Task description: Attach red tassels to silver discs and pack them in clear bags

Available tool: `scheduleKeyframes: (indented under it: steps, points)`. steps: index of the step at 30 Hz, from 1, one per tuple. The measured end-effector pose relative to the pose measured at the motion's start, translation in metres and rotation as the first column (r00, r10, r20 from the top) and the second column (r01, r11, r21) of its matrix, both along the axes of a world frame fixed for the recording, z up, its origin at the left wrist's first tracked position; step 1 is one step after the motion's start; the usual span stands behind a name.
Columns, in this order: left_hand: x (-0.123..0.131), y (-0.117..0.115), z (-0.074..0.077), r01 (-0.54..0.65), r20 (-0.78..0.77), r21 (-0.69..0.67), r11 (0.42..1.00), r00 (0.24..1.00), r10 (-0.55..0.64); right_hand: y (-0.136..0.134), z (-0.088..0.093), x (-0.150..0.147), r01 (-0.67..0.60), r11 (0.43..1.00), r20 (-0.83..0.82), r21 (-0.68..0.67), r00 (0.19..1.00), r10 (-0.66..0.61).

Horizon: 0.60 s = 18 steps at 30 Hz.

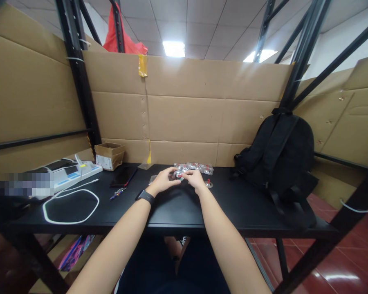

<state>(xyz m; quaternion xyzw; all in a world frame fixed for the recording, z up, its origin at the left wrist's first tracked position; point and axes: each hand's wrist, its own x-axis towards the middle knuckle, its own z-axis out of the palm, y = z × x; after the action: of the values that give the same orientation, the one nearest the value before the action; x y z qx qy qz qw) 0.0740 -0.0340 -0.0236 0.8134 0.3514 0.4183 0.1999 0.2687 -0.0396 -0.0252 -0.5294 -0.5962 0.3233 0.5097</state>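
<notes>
Both of my hands meet over the middle of the black table [178,208]. My left hand [164,180], with a dark watch on its wrist, and my right hand [194,179] pinch a small round silver part [178,175] between their fingertips. Just behind them lies a row of several small clear packets with silver and red parts [194,167]. One loose silver and red part [208,183] lies on the table right of my right hand.
A black backpack [279,163] stands at the right against the cardboard wall. On the left lie a dark phone [122,176], a small cardboard box [109,155], a white power strip [72,173], a looped white cable [70,204] and a small pen-like item [118,192].
</notes>
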Motion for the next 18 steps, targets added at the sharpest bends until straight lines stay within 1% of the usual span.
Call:
scheduleKeyframes:
  steps: [1, 3, 6, 8, 10, 12, 14, 16, 18]
  points:
    - [0.004, -0.002, -0.001, 0.012, -0.009, 0.009, 1.000, 1.000, -0.012, -0.001, 0.000, 0.000, -0.001, 1.000, 0.002, -0.007, 1.000, 0.001]
    - [0.009, -0.004, -0.002, -0.015, -0.034, 0.032, 0.999, 0.999, 0.016, -0.002, 0.001, -0.001, -0.012, 1.000, 0.001, -0.020, 1.000, 0.012]
    - [0.011, -0.006, -0.002, -0.049, -0.083, 0.046, 0.998, 0.995, 0.053, -0.002, 0.001, -0.001, -0.060, 0.998, 0.007, -0.034, 0.998, 0.060]
    - [0.012, -0.006, -0.002, -0.053, -0.111, 0.045, 0.998, 0.992, 0.057, -0.001, 0.001, 0.001, -0.064, 0.997, 0.051, -0.046, 0.996, 0.067]
    - [0.012, -0.005, -0.004, -0.050, -0.138, 0.055, 0.997, 0.989, 0.057, 0.000, 0.001, 0.005, -0.018, 0.998, 0.146, -0.053, 0.989, 0.025]
    - [0.011, -0.003, -0.005, -0.075, -0.189, 0.075, 0.994, 0.978, 0.088, 0.001, 0.002, 0.012, 0.063, 0.996, 0.273, -0.061, 0.961, -0.044]
    - [0.004, 0.000, -0.006, -0.179, -0.279, 0.074, 0.981, 0.941, 0.193, 0.002, 0.003, 0.021, 0.135, 0.989, 0.379, -0.067, 0.920, -0.100]
    - [-0.010, 0.005, -0.005, -0.321, -0.387, 0.038, 0.946, 0.868, 0.310, 0.003, 0.002, 0.030, 0.173, 0.983, 0.433, -0.060, 0.892, -0.131]
    - [-0.029, 0.009, -0.002, -0.422, -0.475, -0.025, 0.906, 0.803, 0.361, 0.004, 0.000, 0.040, 0.221, 0.975, 0.451, -0.011, 0.872, -0.192]
